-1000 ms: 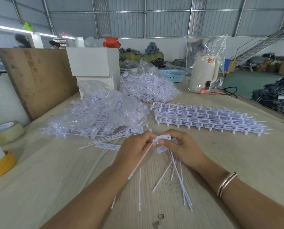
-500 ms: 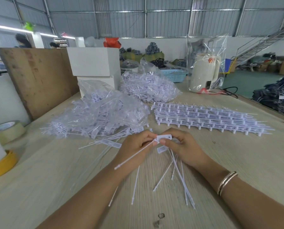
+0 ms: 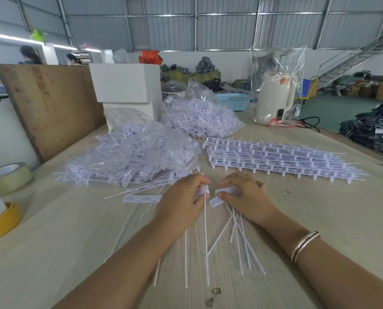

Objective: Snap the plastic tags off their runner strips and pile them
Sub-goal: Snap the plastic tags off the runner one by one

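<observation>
I have both hands low over the wooden table (image 3: pixel 319 219), close together but apart. My left hand (image 3: pixel 181 204) pinches the head of a single tag (image 3: pixel 202 190), its thin tail hanging toward me; my right hand (image 3: pixel 246 197) curls around the runner strip (image 3: pixel 225 192) with several tails fanning out beneath it. Motion blur hides the exact finger positions. I judge one tag has just come free, with a handful left on this strip. A few loose tags (image 3: pixel 141 198) lie just left of my left hand, beside a big heap of tags in clear plastic (image 3: pixel 130 157); a second bagged heap (image 3: pixel 199 121) sits farther back. To the right, a sizeable stack of unbroken strips (image 3: pixel 275 159) waits, so I reckon much work remains.
</observation>
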